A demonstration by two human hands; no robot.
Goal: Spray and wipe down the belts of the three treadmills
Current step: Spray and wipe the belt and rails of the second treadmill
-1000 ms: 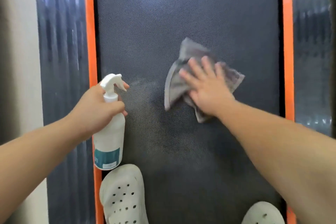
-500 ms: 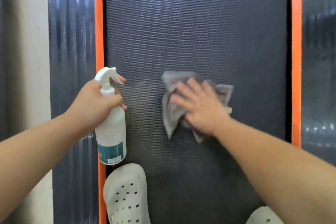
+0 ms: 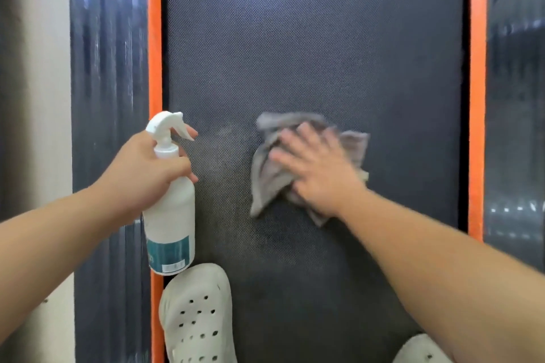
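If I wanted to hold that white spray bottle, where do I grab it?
Grab the spray bottle at its thin neck, right under the trigger head, coming from the back, away from the nozzle. The neck is narrow enough for fingers to wrap, and one finger can reach the trigger. The left hand holds it that way, upright, nozzle facing the belt.

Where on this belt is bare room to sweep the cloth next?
The belt is bare beyond the cloth, from one orange strip to the other. A narrower bare patch lies right of the right hand. The near end is crowded: left hand with spray bottle, left shoe, right shoe.
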